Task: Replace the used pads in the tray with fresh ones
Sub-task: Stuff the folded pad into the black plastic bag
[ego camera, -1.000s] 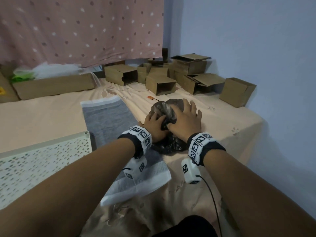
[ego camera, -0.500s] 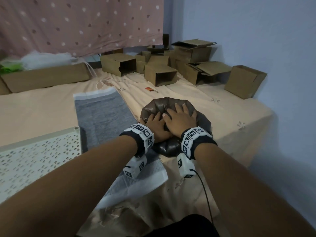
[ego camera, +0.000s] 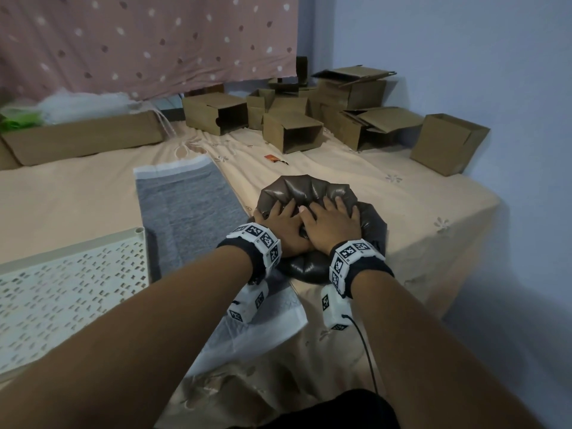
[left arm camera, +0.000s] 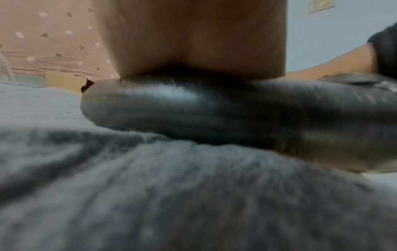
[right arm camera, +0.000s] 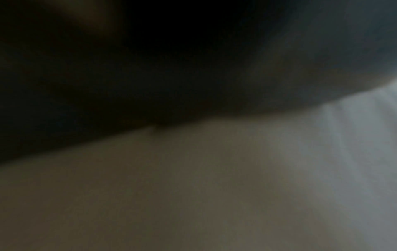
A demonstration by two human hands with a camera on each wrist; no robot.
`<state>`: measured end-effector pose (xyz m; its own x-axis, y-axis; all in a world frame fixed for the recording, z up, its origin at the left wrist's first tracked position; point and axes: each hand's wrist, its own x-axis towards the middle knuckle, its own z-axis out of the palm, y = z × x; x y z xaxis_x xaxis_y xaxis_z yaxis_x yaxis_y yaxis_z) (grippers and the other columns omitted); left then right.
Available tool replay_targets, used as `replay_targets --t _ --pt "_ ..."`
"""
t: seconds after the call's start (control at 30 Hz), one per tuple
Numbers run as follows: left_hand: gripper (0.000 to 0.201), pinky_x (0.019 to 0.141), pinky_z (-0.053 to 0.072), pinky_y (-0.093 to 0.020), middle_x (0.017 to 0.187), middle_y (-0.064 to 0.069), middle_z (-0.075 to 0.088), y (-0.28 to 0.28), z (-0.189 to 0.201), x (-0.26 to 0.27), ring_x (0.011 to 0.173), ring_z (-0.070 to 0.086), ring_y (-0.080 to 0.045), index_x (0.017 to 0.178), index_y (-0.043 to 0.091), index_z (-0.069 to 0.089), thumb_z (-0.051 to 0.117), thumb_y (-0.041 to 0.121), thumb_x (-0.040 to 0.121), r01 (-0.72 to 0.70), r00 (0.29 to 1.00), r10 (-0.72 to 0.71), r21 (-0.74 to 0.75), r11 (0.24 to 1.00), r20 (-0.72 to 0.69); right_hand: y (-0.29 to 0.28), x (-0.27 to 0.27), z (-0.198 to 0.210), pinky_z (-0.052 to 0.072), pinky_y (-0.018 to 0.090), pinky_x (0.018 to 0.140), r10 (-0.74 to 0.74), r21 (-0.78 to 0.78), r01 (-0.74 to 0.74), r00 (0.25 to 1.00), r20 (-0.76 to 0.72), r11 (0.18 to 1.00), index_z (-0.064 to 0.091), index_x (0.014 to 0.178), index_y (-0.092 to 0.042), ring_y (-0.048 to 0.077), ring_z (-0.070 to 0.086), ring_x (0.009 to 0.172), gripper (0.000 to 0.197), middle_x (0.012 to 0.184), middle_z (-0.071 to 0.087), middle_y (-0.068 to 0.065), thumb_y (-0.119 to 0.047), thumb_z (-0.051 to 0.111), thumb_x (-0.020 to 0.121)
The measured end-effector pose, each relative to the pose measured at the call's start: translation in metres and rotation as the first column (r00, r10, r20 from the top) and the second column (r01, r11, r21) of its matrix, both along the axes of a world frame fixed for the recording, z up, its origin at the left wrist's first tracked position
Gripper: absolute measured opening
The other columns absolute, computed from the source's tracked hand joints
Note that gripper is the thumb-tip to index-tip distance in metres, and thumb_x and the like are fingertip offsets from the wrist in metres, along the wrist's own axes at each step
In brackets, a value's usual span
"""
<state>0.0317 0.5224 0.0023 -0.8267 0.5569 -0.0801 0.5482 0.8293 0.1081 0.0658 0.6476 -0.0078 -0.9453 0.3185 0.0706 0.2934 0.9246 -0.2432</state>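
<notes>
A dark, shiny plastic bag (ego camera: 309,188) lies puffed up on the bed, partly on the right edge of a grey pad (ego camera: 185,205) with white borders. My left hand (ego camera: 283,222) and right hand (ego camera: 331,224) lie side by side on top of the bag, fingers spread, pressing it down. A white perforated tray (ego camera: 68,283) sits at the left. In the left wrist view my palm (left arm camera: 193,42) bears on the bag (left arm camera: 193,108) above the grey pad (left arm camera: 150,186). The right wrist view is dark and blurred.
Several open cardboard boxes (ego camera: 288,134) stand at the back, one (ego camera: 448,144) near the bed's right edge, and a long box (ego camera: 83,139) lies at the back left. A small red item (ego camera: 272,157) lies beyond the bag. A blue wall closes the right side.
A second ago both hands held the bag bunched up; now it lies spread and puffed on the bed and both hands press flat on top of it.
</notes>
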Motion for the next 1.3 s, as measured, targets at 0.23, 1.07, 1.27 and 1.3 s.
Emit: replay_targets --t 0.23,1.07,1.27,1.3 --pt "0.089 0.117 0.003 -0.07 0.17 0.006 0.003 -0.001 -0.001 -0.002 0.155 0.003 -0.028 0.159 0.04 0.011 0.045 0.072 0.083 -0.007 1.0 0.007 -0.003 1.0 0.012 0.0 -0.004 -0.003 -0.001 0.057 0.119 0.001 -0.02 -0.001 1.0 0.017 1.0 0.046 0.141 -0.037 0.023 0.01 0.152 0.062 0.163 0.026 -0.002 -0.061 0.011 0.095" --pt "0.084 0.118 -0.001 -0.068 0.17 0.007 0.0 0.0 -0.002 0.0 0.156 -0.001 -0.027 0.158 0.043 0.012 0.045 0.069 0.086 -0.04 0.999 0.039 0.015 0.999 0.028 0.001 -0.008 -0.01 0.0 0.053 0.121 0.0 -0.145 0.005 0.999 0.035 0.989 0.043 0.145 -0.037 0.02 0.013 0.152 0.063 0.162 0.027 -0.003 -0.06 0.011 0.097" --pt "0.084 0.118 -0.001 -0.068 0.17 0.006 0.002 -0.001 -0.003 -0.002 0.156 0.002 -0.028 0.158 0.043 0.013 0.045 0.069 0.085 -0.033 0.999 0.032 0.017 0.999 0.04 0.001 -0.009 -0.012 0.001 0.052 0.121 0.003 -0.144 0.002 0.999 0.037 0.99 0.044 0.145 -0.035 0.021 0.013 0.152 0.064 0.162 0.028 -0.002 -0.06 0.011 0.097" --pt "0.085 0.118 -0.001 -0.068 0.17 0.006 0.003 -0.001 -0.004 -0.003 0.155 0.003 -0.027 0.158 0.042 0.013 0.045 0.069 0.085 -0.032 0.999 0.032 0.018 0.999 0.038 0.002 -0.01 -0.012 0.002 0.052 0.121 0.005 -0.143 0.001 0.999 0.038 0.99 0.044 0.145 -0.035 0.021 0.013 0.152 0.064 0.162 0.028 -0.002 -0.06 0.01 0.097"
